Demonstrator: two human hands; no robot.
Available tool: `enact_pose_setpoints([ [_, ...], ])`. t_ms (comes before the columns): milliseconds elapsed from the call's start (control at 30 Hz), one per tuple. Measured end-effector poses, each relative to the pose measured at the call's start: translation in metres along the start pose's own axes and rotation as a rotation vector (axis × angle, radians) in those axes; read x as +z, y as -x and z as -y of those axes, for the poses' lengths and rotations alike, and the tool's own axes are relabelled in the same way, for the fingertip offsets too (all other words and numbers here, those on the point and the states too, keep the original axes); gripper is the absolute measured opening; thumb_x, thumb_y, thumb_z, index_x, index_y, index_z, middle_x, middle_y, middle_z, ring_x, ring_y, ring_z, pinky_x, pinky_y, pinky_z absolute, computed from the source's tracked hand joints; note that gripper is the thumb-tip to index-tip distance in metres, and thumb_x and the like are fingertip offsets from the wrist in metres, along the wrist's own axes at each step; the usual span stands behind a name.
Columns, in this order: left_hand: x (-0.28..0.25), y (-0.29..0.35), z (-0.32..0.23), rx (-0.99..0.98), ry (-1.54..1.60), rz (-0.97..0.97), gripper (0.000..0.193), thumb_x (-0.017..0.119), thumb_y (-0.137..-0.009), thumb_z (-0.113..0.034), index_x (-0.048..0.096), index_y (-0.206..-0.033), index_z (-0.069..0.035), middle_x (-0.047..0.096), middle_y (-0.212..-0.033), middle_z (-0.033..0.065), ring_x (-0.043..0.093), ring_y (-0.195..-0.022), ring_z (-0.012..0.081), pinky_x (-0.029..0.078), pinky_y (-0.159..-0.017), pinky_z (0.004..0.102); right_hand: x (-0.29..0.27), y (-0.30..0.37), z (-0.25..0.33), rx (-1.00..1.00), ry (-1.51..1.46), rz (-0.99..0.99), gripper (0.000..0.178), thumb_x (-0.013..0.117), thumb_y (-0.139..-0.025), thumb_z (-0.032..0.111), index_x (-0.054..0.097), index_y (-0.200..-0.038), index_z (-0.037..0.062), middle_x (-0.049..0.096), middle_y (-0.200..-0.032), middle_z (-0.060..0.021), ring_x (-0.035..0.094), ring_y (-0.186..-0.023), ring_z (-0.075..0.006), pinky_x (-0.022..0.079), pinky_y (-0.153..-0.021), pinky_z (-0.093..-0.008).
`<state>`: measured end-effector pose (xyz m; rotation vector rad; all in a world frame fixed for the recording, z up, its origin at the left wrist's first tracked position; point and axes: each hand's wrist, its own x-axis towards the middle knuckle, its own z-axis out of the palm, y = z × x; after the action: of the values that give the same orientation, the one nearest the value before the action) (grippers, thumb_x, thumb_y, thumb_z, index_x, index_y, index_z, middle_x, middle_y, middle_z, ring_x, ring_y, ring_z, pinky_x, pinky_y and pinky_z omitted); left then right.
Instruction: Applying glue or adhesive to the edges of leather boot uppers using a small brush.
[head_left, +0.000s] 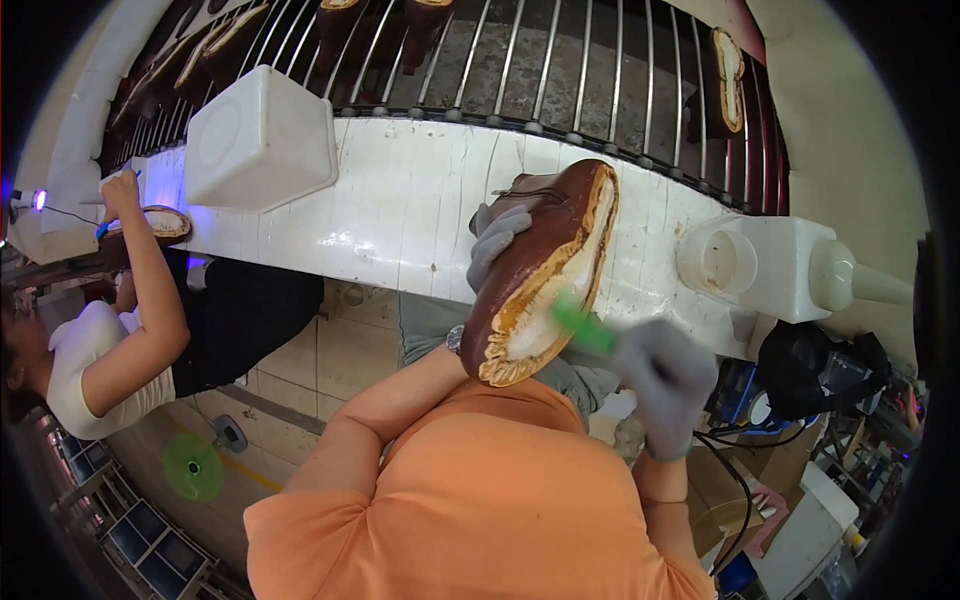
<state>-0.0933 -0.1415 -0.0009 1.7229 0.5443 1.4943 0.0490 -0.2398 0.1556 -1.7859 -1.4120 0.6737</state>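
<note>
A dark brown leather boot (510, 285) is tilted in front of me with its bare underside turned to the right. That underside shows a pale whitish middle and a ragged tan edge, gathered in folds at the toe. My left hand (497, 243), in a grey glove, is closed on the boot's upper; part of it is hidden behind the boot. In my grey-gloved right hand (665, 378) is a green brush (585, 325), smeared by motion. Its tip is at the underside, but whether it touches I cannot tell.
A white bench (400, 205) runs across, carrying a white plastic tub (262, 140) and a white container (765, 265) with a round cup. Behind is a metal roller rack (580, 70) bearing several boots. At the left, a co-worker (130, 340) works on another shoe (165, 223).
</note>
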Motion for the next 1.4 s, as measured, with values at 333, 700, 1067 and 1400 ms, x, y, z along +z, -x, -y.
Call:
enact_pose_setpoints([
  [333, 0.013, -0.017, 0.006, -0.034, 0.013, 0.078, 0.089, 0.088, -0.067, -0.031, 0.036, -0.136, -0.009, 0.048, -0.133, 0.0134, 0.048, -0.122, 0.0321, 0.032, -0.110, 0.0483, 0.006, 0.009, 0.020, 0.101, -0.214, 0.059, 0.013, 0.073, -0.079, 0.002, 0.075, -0.091, -0.0012, 0.068, -0.076, -0.0097, 0.064, -0.067, -0.0112, 0.050, -0.063, -0.0246],
  [700, -0.009, -0.066, -0.028, 0.050, -0.093, 0.364, 0.079, 0.083, -0.070, -0.028, 0.039, -0.133, -0.008, 0.048, -0.131, 0.0119, 0.050, -0.117, 0.0319, 0.038, -0.103, 0.0475, -0.009, 0.003, 0.010, 0.128, -0.101, -0.186, 0.018, 0.075, -0.076, 0.000, 0.075, -0.093, -0.0017, 0.066, -0.073, -0.0073, 0.055, -0.061, -0.0088, 0.040, -0.055, -0.0222],
  [1067, -0.035, -0.115, -0.036, -0.126, 0.097, 0.879, 0.099, 0.091, -0.055, -0.034, 0.043, -0.137, -0.006, 0.047, -0.134, 0.0135, 0.048, -0.123, 0.0327, 0.039, -0.105, 0.0420, -0.024, -0.014, 0.025, -0.059, -0.015, -0.183, 0.022, 0.073, -0.068, -0.005, 0.074, -0.090, -0.0029, 0.067, -0.075, -0.0088, 0.056, -0.061, -0.0106, 0.039, -0.054, -0.0235],
  [1400, -0.022, -0.199, 0.014, -0.365, 0.459, 1.431, 0.073, 0.093, -0.060, -0.014, 0.057, -0.122, -0.003, 0.068, -0.114, 0.0077, 0.064, -0.102, 0.0130, 0.054, -0.087, 0.0285, -0.047, -0.079, 0.016, -0.359, 0.312, -0.303, 0.017, 0.080, -0.075, 0.010, 0.074, -0.091, 0.0064, 0.065, -0.075, -0.0058, 0.062, -0.063, -0.0204, 0.047, -0.056, -0.0313],
])
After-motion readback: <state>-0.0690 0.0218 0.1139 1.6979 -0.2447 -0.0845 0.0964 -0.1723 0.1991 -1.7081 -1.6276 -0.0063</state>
